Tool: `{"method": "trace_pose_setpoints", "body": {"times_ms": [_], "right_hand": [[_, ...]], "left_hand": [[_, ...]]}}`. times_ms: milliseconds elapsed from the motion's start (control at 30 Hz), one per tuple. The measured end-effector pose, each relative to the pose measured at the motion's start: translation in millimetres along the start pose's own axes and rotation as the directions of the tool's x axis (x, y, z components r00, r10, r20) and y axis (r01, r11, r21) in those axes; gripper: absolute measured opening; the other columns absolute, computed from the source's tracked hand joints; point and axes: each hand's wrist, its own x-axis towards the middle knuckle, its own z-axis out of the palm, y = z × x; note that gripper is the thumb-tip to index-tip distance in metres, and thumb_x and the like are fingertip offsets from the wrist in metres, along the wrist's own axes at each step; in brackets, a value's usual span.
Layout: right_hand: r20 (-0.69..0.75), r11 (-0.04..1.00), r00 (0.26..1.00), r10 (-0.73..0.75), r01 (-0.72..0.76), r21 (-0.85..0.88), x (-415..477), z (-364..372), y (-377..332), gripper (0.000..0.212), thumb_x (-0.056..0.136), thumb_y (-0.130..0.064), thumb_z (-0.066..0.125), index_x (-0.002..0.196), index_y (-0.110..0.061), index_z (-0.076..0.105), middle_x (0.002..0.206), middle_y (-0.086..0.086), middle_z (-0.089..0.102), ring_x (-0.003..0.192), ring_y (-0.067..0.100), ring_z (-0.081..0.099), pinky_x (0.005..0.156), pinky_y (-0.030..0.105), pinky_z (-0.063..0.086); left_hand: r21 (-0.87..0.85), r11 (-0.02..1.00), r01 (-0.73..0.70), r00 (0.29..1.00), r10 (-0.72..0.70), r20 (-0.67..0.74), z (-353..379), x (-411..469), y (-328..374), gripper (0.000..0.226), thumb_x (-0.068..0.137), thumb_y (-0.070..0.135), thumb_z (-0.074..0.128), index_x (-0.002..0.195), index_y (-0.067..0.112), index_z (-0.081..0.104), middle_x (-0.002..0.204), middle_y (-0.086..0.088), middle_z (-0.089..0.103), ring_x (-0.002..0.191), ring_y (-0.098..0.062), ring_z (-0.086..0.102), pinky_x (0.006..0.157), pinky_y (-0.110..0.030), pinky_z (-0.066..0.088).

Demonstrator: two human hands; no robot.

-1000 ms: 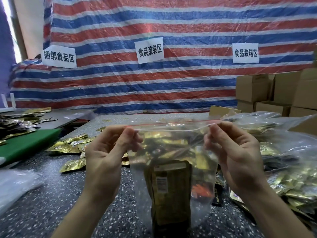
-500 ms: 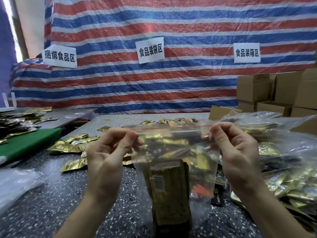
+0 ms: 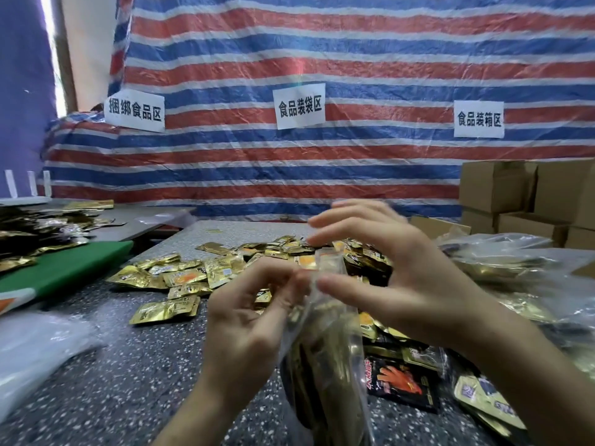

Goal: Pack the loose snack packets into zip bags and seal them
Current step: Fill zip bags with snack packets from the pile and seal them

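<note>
Speckled table carries loose gold packets; cardboard boxes stacked at right. Filled zip bag: left hand pinches its top; right hand beside it, fingers splayed.

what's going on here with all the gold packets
A person is bagging snack packets. Their left hand pinches the top of a clear zip bag stuffed with gold packets, which stands on the speckled table. The right hand is at the bag's mouth with fingers spread. Motion blur hides whether the seal is shut. More loose packets lie behind, waiting to be packed.
</note>
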Motion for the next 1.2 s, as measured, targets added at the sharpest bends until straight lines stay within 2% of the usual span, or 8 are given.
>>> {"method": "trace_pose_setpoints", "body": {"times_ms": [100, 167, 367, 567, 700, 933, 1033, 1200], "right_hand": [[0.294, 0.987, 0.954, 0.058, -0.099, 0.128, 21.0, -2.5, -0.1, 0.025, 0.086, -0.034, 0.075, 0.108, -0.021, 0.076, 0.110, -0.011, 0.072, 0.113, 0.000, 0.060, 0.097, 0.016, 0.045], [0.368, 0.976, 0.928, 0.065, -0.137, 0.171, 28.9, -6.8, 3.0, 0.019, 0.087, -0.030, 0.075, 0.101, -0.017, 0.078, 0.096, -0.008, 0.075, 0.096, 0.006, 0.067, 0.087, 0.022, 0.052], [0.316, 0.958, 0.947, 0.052, -0.137, 0.252, 45.5, -14.9, 0.3, 0.008, 0.084, -0.021, 0.079, 0.087, -0.014, 0.080, 0.079, 0.000, 0.076, 0.074, 0.013, 0.070, 0.067, 0.022, 0.053], [0.302, 0.945, 0.946, 0.116, -0.199, 0.259, 47.7, -20.4, 5.5, 0.008, 0.081, -0.026, 0.082, 0.080, -0.018, 0.080, 0.076, 0.008, 0.072, 0.069, 0.030, 0.064, 0.064, 0.040, 0.051], [0.279, 0.924, 0.946, 0.163, -0.246, 0.294, 41.0, -10.6, 10.1, 0.007, 0.082, -0.027, 0.082, 0.080, -0.020, 0.080, 0.078, 0.008, 0.072, 0.070, 0.028, 0.064, 0.064, 0.038, 0.050], [0.279, 0.924, 0.944, 0.174, -0.254, 0.286, 45.1, 1.9, 11.9, 0.009, 0.081, -0.031, 0.081, 0.079, -0.022, 0.079, 0.074, 0.003, 0.071, 0.064, 0.012, 0.058, 0.060, 0.030, 0.047], [0.264, 0.929, 0.951, 0.163, -0.238, 0.283, 45.1, 5.8, 10.5, 0.009, 0.082, -0.032, 0.081, 0.078, -0.025, 0.078, 0.067, -0.002, 0.065, 0.061, 0.008, 0.054, 0.057, 0.029, 0.045], [0.245, 0.936, 0.959, 0.142, -0.211, 0.282, 45.5, 12.4, 3.9, 0.009, 0.084, -0.018, 0.078, 0.076, -0.020, 0.074, 0.058, 0.000, 0.056, 0.056, 0.015, 0.046, 0.055, 0.035, 0.038]], "left_hand": [[0.010, 1.000, -0.003, 1.000, 0.003, 0.001, -4.1, 2.2, 0.1, 0.011, 0.089, 0.013, 0.066, 0.084, 0.021, 0.070, 0.074, 0.006, 0.068, 0.070, -0.012, 0.064, 0.065, -0.019, 0.050], [0.011, 1.000, 0.008, 1.000, -0.008, -0.022, -7.3, 4.8, 0.3, 0.008, 0.089, 0.019, 0.068, 0.084, 0.023, 0.072, 0.075, 0.004, 0.070, 0.068, -0.012, 0.064, 0.063, -0.021, 0.051], [-0.073, 0.995, 0.065, 0.997, -0.068, -0.038, -12.7, 20.0, 2.6, 0.011, 0.088, 0.022, 0.066, 0.080, 0.022, 0.073, 0.074, 0.002, 0.072, 0.065, -0.007, 0.065, 0.060, -0.016, 0.050], [-0.031, 0.993, 0.115, 0.961, -0.104, 0.257, -25.9, 50.7, 1.2, 0.018, 0.085, 0.031, 0.065, 0.083, 0.014, 0.070, 0.073, -0.005, 0.067, 0.068, -0.014, 0.063, 0.063, -0.022, 0.051], [0.052, 0.993, 0.107, 0.932, -0.118, 0.343, -35.1, 56.0, -2.8, 0.013, 0.084, 0.034, 0.067, 0.087, 0.022, 0.073, 0.077, -0.003, 0.069, 0.068, -0.015, 0.064, 0.063, -0.024, 0.051], [0.120, 0.993, 0.025, 0.972, -0.052, 0.231, -34.8, 44.7, -12.7, 0.006, 0.086, 0.030, 0.065, 0.085, 0.030, 0.071, 0.076, 0.003, 0.070, 0.067, -0.010, 0.064, 0.062, -0.019, 0.049], [0.146, 0.989, -0.025, 0.985, 0.000, 0.173, -34.7, 39.0, -12.9, 0.007, 0.087, 0.027, 0.065, 0.083, 0.024, 0.069, 0.074, -0.004, 0.067, 0.066, -0.018, 0.063, 0.062, -0.028, 0.050], [0.127, 0.992, 0.000, 0.997, -0.011, 0.081, -30.5, 30.0, -12.1, 0.009, 0.086, 0.027, 0.066, 0.082, 0.020, 0.068, 0.070, -0.004, 0.065, 0.063, -0.019, 0.061, 0.060, -0.032, 0.050]]}}
